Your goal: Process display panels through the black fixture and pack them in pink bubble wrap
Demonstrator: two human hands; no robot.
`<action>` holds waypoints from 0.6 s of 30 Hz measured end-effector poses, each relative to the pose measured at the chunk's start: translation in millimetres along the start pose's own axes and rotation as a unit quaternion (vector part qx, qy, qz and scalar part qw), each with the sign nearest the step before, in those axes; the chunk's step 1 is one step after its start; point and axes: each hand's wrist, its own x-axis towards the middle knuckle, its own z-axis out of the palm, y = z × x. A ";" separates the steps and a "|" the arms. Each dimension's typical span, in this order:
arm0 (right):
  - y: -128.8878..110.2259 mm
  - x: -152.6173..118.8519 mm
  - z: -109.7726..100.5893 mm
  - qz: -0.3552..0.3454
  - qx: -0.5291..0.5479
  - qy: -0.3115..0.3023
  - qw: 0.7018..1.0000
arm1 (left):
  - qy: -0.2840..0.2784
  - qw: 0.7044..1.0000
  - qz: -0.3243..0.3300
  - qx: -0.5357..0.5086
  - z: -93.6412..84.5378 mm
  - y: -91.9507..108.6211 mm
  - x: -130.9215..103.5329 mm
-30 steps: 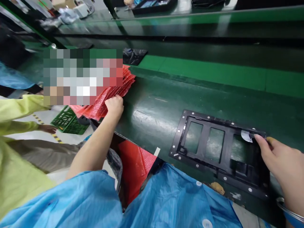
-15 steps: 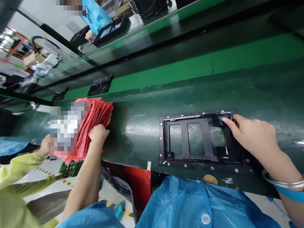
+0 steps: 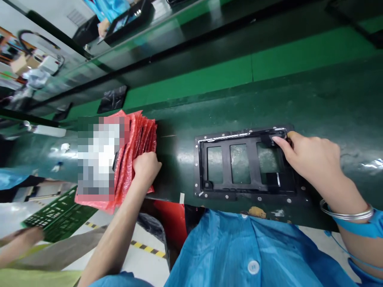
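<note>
A black frame [image 3: 254, 165] with three rectangular openings lies flat on the green bench. My right hand [image 3: 314, 157] pinches its upper right corner, thumb on top of the rim. To the left, several red bubble bags [image 3: 142, 139] stand bunched together, leaning, with a pixelated area over their left face. My left hand [image 3: 146, 169] is closed at the right side of these bags, its fingertips hidden behind the wrist and knuckles.
A co-worker's hand [image 3: 31, 237] is at a green crate [image 3: 60, 219] on the lower left. A black wrapped item [image 3: 113, 99] lies beyond the bags. A white bottle [image 3: 49, 130] stands farther left. Across the bench, another person's hand [image 3: 103, 28] is beside a black tray [image 3: 127, 26].
The red bags and my left hand have shifted right. The co-worker's hand has left the bags, and the green crate shows larger at lower left. My right hand keeps hold of the frame's corner.
</note>
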 end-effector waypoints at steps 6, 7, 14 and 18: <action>-0.5 0.8 3.5 0.007 -0.010 0.010 1.000 | -0.009 0.999 0.038 -0.001 0.0 25.0 -35.5; -0.1 1.1 4.8 0.007 -0.015 0.016 1.000 | -0.009 0.999 0.042 -0.006 -0.5 27.6 -41.6; 3.9 -0.3 11.5 -0.003 -0.048 0.058 0.997 | 0.291 0.844 0.114 -0.435 -19.0 -11.8 -78.9; 3.2 -4.9 5.5 0.001 -0.056 0.038 0.998 | 0.403 0.815 -0.085 -0.406 -19.6 -66.2 -55.1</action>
